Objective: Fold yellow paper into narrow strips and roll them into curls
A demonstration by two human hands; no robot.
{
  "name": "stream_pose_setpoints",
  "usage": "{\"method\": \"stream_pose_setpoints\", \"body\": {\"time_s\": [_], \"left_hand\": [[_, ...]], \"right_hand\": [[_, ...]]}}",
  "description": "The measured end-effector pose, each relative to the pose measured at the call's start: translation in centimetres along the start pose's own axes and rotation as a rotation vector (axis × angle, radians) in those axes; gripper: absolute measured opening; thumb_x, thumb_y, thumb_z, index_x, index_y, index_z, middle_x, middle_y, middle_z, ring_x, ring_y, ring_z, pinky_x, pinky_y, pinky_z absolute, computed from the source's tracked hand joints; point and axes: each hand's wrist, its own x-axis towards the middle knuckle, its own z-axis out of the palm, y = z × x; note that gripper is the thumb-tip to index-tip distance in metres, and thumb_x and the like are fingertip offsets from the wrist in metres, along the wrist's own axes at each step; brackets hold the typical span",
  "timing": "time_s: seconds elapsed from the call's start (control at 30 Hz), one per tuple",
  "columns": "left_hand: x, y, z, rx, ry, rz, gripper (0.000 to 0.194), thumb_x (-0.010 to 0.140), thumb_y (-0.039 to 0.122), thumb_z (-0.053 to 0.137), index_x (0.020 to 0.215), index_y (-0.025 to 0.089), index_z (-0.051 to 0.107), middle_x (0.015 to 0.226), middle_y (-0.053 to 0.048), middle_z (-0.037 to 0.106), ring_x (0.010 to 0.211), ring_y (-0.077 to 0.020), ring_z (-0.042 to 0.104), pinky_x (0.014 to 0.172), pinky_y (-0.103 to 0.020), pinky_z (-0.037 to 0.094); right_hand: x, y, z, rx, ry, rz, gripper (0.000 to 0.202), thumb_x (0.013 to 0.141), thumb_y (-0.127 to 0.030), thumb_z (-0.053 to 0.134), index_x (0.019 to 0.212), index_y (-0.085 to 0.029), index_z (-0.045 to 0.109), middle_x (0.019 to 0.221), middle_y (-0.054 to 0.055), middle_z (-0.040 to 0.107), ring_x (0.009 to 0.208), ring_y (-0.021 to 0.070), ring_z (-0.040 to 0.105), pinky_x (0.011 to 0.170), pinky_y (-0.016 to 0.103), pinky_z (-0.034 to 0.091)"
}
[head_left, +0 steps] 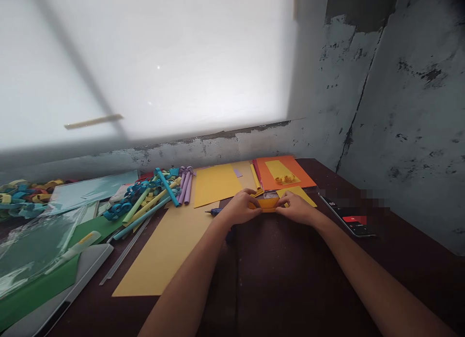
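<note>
A small strip of orange-yellow paper (269,205) stretches between my two hands, low over the dark table. My left hand (240,207) pinches its left end, and the fingers of my right hand (296,208) close on its right end. Beside my left wrist lies a dark blue pen-like tool (216,211) with a pointed tip, partly covered by the arm. Just behind my right hand is a flat yellow paper piece (307,196). A rolled yellow paper (255,176) lies beyond the strip.
Orange sheets (303,175) with yellow curls (285,178) lie at the back. A phone (347,216) rests right. To the left are a tan sheet (156,264), a yellow sheet (216,184), purple paper rolls (186,187), blue paper curls (125,201) and a glue bottle (85,241).
</note>
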Motion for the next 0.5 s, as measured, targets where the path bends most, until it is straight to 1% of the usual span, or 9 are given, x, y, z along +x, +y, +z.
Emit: {"method": "stream_pose_setpoints", "body": {"time_s": [0.1, 0.23, 0.3, 0.37, 0.4, 0.43, 0.47, 0.5], "left_hand": [[0.1, 0.1, 0.1, 0.013, -0.005, -0.01, 0.018, 0.084, 0.032, 0.07, 0.09, 0.023, 0.084, 0.134, -0.011, 0.063, 0.117, -0.0273, 0.065, 0.104, -0.036, 0.05], [0.1, 0.2, 0.4, 0.014, 0.031, -0.008, 0.016, 0.085, 0.028, 0.069, 0.089, 0.021, 0.083, 0.128, -0.011, 0.064, 0.114, -0.0253, 0.066, 0.105, -0.036, 0.049], [0.0, 0.4, 0.4, 0.028, 0.084, 0.019, 0.014, 0.083, 0.025, 0.072, 0.092, 0.021, 0.082, 0.131, -0.011, 0.061, 0.119, -0.0257, 0.063, 0.108, -0.036, 0.047], [0.0, 0.9, 0.4, 0.067, 0.161, 0.064, 0.018, 0.079, 0.021, 0.076, 0.096, 0.022, 0.081, 0.131, -0.011, 0.058, 0.123, -0.0265, 0.059, 0.109, -0.037, 0.046], [-0.1, 1.2, 0.4, 0.092, 0.194, 0.087, 0.02, 0.078, 0.019, 0.075, 0.097, 0.023, 0.08, 0.129, -0.01, 0.058, 0.122, -0.0262, 0.059, 0.108, -0.037, 0.047], [-0.1, 1.7, 0.4, 0.121, 0.213, 0.098, 0.02, 0.079, 0.018, 0.074, 0.096, 0.024, 0.08, 0.124, -0.009, 0.06, 0.118, -0.0255, 0.061, 0.104, -0.036, 0.049], [-0.2, 2.3, 0.4, 0.145, 0.215, 0.093, 0.018, 0.081, 0.017, 0.07, 0.094, 0.024, 0.079, 0.118, -0.008, 0.062, 0.109, -0.0239, 0.064, 0.098, -0.035, 0.051], [-0.2, 3.0, 0.5, 0.163, 0.182, 0.092, 0.019, 0.084, 0.016, 0.066, 0.095, 0.023, 0.079, 0.111, -0.007, 0.065, 0.099, -0.0218, 0.066, 0.091, -0.032, 0.053]], "right_hand": [[0.1, 0.1, 0.1, -0.017, 0.003, -0.016, 0.022, 0.082, -0.036, 0.066, 0.074, -0.022, 0.08, 0.092, 0.006, 0.066, 0.082, 0.0201, 0.064, 0.073, 0.029, 0.048], [0.4, 0.3, 0.3, -0.039, 0.009, -0.038, 0.025, 0.083, -0.038, 0.065, 0.071, -0.02, 0.078, 0.086, 0.006, 0.067, 0.078, 0.0207, 0.062, 0.069, 0.03, 0.044], [0.5, 0.4, 0.4, -0.049, 0.014, -0.044, 0.025, 0.083, -0.037, 0.064, 0.072, -0.02, 0.078, 0.083, 0.006, 0.067, 0.077, 0.0208, 0.061, 0.067, 0.029, 0.042], [0.5, 0.4, 0.5, -0.051, 0.016, -0.053, 0.024, 0.083, -0.037, 0.064, 0.072, -0.02, 0.077, 0.08, 0.005, 0.068, 0.075, 0.0206, 0.06, 0.065, 0.029, 0.04], [0.5, 0.5, 0.6, -0.05, 0.015, -0.059, 0.024, 0.082, -0.037, 0.064, 0.071, -0.02, 0.076, 0.078, 0.005, 0.068, 0.074, 0.0204, 0.06, 0.064, 0.029, 0.039], [0.5, 0.5, 0.6, -0.047, 0.011, -0.064, 0.024, 0.082, -0.036, 0.063, 0.07, -0.02, 0.075, 0.076, 0.004, 0.068, 0.073, 0.02, 0.06, 0.062, 0.028, 0.038], [0.5, 0.5, 0.6, -0.045, 0.004, -0.067, 0.024, 0.082, -0.036, 0.063, 0.068, -0.02, 0.074, 0.073, 0.004, 0.068, 0.071, 0.0195, 0.059, 0.061, 0.028, 0.037], [0.5, 0.5, 0.7, -0.041, -0.004, -0.068, 0.025, 0.083, -0.036, 0.062, 0.066, -0.02, 0.072, 0.07, 0.003, 0.067, 0.068, 0.0189, 0.058, 0.059, 0.028, 0.036]]}}
